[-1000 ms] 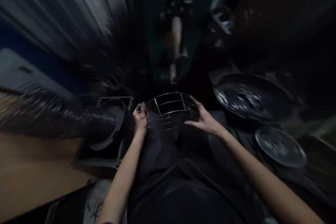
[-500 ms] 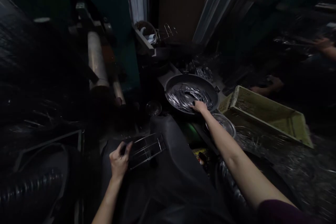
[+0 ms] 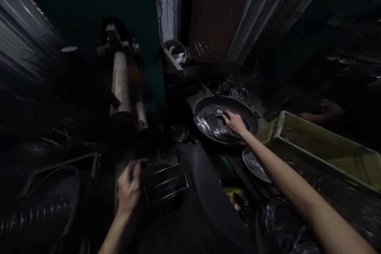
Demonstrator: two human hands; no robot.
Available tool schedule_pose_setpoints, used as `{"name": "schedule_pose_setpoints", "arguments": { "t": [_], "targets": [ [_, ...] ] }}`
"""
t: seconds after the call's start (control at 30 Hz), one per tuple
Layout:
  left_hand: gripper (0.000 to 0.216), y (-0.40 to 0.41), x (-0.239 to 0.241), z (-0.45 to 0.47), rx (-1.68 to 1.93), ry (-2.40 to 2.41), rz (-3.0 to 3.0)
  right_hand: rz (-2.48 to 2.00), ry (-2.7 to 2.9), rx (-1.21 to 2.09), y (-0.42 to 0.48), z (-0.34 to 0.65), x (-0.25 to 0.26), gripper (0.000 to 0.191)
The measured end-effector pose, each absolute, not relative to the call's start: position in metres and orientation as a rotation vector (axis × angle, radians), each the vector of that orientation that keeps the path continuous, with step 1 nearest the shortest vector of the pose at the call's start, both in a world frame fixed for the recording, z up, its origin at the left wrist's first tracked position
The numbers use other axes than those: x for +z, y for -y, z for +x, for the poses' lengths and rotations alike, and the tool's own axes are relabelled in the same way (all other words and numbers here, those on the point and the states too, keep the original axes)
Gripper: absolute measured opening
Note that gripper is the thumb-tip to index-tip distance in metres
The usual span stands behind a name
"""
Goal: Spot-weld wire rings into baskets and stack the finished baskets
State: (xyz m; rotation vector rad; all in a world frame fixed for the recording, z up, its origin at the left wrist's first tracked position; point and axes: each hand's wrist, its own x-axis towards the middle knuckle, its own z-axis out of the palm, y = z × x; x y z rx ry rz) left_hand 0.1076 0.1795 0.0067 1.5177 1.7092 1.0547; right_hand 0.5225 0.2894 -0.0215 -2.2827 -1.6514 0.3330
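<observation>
My left hand point(image 3: 128, 189) is closed on the left rim of a round wire rack point(image 3: 167, 183), which it holds over my dark-clothed lap. My right hand point(image 3: 235, 122) reaches forward into a wide dark pan point(image 3: 251, 118) full of shiny bent wire pieces point(image 3: 212, 124). Its fingers curl down onto the wires. Whether they hold one I cannot make out.
A smaller metal dish point(image 3: 253, 163) lies below the pan. A green-yellow tray point(image 3: 324, 143) stands at the right, with another person's hand point(image 3: 323, 112) behind it. A machine with a pale roller point(image 3: 120, 81) rises at the left. A ribbed hose point(image 3: 32, 216) is at the lower left.
My right hand let go of the wire rack and went to the pan of wires. My view swung right. The left hand kept the rack and lowered it to my lap.
</observation>
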Motion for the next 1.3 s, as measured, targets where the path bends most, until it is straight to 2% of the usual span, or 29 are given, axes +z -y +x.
{"name": "schedule_pose_setpoints", "arguments": {
  "t": [0.07,0.2,0.3,0.37,0.43,0.57,0.67,0.87,1.13,1.3],
  "targets": [
    [0.031,-0.191,0.034,0.141,1.043,-1.448,1.609,-1.885,1.324,0.549,-0.290,0.494,0.011,0.020],
    [0.029,-0.213,0.067,0.213,0.943,-0.999,1.633,-1.195,0.741,1.240,-0.286,0.418,0.078,0.016],
    [0.031,-0.219,0.070,0.229,0.766,-0.852,1.434,-1.037,0.594,1.437,-0.278,0.367,0.102,0.018],
    [0.032,-0.220,0.068,0.219,0.720,-0.823,1.245,-1.080,0.649,1.523,-0.267,0.346,0.097,0.020],
    [0.033,-0.222,0.063,0.202,0.767,-0.818,1.085,-1.166,0.816,1.538,-0.250,0.335,0.078,0.028],
    [0.040,-0.229,0.045,0.171,0.820,-0.872,0.862,-1.303,1.186,1.359,-0.207,0.328,0.031,0.035],
    [0.044,-0.235,0.031,0.163,0.817,-0.959,0.888,-1.316,1.193,1.419,-0.187,0.319,0.012,0.040],
    [0.044,-0.239,0.018,0.154,0.796,-1.083,1.118,-1.288,1.236,1.567,-0.194,0.299,0.011,0.037],
    [0.044,-0.239,0.015,0.131,0.747,-1.171,1.040,-1.283,1.306,1.656,-0.202,0.292,0.001,0.030],
    [0.036,-0.245,0.011,0.125,0.779,-1.149,0.993,-1.320,1.061,1.807,-0.212,0.294,0.009,0.030]
  ]
}}
